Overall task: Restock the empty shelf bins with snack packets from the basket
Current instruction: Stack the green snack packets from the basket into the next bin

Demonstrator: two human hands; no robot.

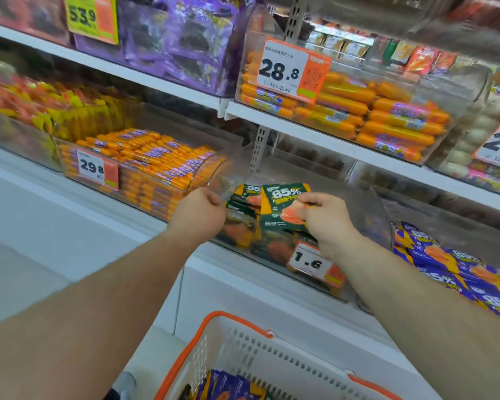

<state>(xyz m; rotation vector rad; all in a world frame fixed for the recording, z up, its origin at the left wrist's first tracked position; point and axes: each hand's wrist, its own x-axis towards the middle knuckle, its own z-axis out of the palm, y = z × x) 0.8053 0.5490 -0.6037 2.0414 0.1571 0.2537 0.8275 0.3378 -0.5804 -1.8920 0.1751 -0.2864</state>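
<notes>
Progress: the clear bin [373,215] at centre frame holds several green packets [243,206], not yet full.
Right hand [326,220]: pinches 1 green packet [283,203] over the bin.
Left hand [199,212]: closed on the bin's left rim.
Left to do: the basket [243,342] at bottom centre holds purple packets [228,385].
Around: orange sausages [156,160] left, price tag [309,262] in front.
</notes>
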